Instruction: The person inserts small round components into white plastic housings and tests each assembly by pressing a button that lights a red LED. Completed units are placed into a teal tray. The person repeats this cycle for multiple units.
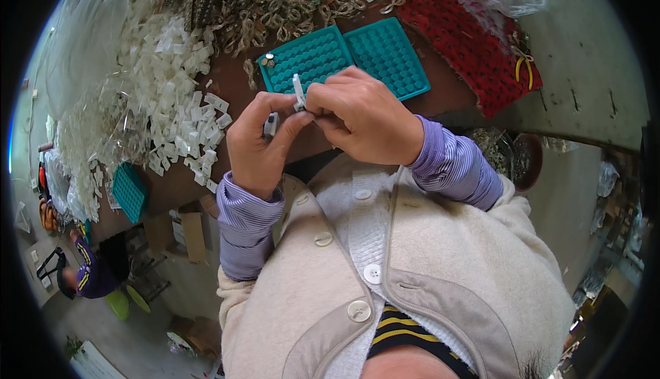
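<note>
Close together above the table's front edge, both hands meet at one small white plastic piece (298, 89) with a slim upright tab. My left hand (259, 142) pinches it from below between thumb and finger; another small white piece (271, 125) shows inside that palm. From the other side my right hand (364, 114) has its fingers closed at the same piece, and its fingertips are partly hidden. Just behind the hands lie two teal trays (421, 80) with rows of round hollows. A few small round metal parts (267, 59) sit at the left tray's corner.
Piled white plastic pieces (199, 131) and clear bags (89, 56) cover the left side. Coiled cords (295, 1) lie at the back. A red patterned cloth (454, 35) with yellow-handled pliers (524, 70) is at right. Another teal tray (128, 192) stands left. A person (89, 269) sits beyond.
</note>
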Demonstrator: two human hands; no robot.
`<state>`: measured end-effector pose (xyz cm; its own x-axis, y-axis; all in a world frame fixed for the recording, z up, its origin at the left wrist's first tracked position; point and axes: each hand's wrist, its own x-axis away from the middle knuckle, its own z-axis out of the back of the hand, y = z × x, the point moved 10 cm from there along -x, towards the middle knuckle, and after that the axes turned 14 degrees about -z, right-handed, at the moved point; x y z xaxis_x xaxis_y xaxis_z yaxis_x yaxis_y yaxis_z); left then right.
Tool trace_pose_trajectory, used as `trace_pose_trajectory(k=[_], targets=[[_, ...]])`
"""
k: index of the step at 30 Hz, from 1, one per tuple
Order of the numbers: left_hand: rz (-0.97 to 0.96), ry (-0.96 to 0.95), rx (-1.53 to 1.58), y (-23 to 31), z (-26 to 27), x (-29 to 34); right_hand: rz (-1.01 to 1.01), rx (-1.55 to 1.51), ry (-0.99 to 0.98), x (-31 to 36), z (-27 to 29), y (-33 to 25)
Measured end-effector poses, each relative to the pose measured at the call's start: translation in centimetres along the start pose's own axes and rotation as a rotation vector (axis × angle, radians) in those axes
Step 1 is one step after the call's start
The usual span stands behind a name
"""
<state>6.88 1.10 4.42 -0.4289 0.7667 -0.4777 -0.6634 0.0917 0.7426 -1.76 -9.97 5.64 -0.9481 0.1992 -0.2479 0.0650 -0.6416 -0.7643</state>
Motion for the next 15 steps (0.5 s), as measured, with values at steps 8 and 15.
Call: trace_pose_trajectory(k=[8,15], targets=[[0.556,0.335,0.687,-3.6,-1.5,4.4,0.032,0.035,0.305,0.6,1.7,0.2],[0.701,0.476,1.130,-6.9,-3.8,5.8,0.021,-0.040,0.255,0.7,0.2,0.4]])
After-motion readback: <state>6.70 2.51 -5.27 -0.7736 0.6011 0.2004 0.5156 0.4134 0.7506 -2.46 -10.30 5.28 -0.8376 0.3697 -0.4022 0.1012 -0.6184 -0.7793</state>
